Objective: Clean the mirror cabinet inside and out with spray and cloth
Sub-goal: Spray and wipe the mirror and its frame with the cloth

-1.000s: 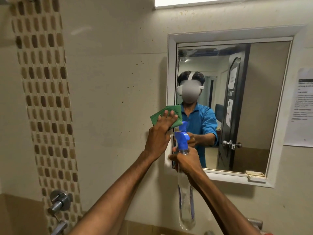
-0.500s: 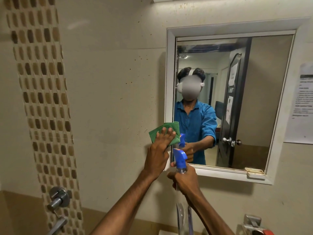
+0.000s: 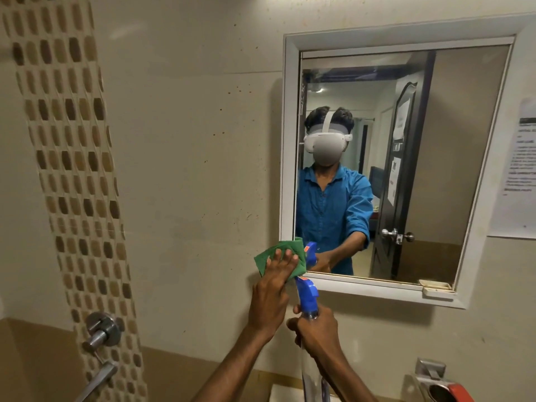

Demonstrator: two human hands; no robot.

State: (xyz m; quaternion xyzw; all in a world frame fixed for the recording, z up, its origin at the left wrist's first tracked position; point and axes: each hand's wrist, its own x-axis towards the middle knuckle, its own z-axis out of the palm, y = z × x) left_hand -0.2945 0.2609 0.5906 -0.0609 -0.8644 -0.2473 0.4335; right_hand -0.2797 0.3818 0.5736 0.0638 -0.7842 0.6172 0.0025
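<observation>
Cabinet frame [image 3: 287, 169]: left hand [image 3: 268, 297] presses green cloth [image 3: 280, 256] flat; right hand [image 3: 317, 329] grips spray bottle [image 3: 307, 297], label unreadable.

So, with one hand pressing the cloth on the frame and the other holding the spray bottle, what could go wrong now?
1. The left hand presses the green cloth with straight fingers only, so it may slip off the cabinet frame.
2. The spray bottle nozzle sits just behind that hand; a squeeze by the right hand would likely wet the hand or cloth, not the mirror.
</observation>
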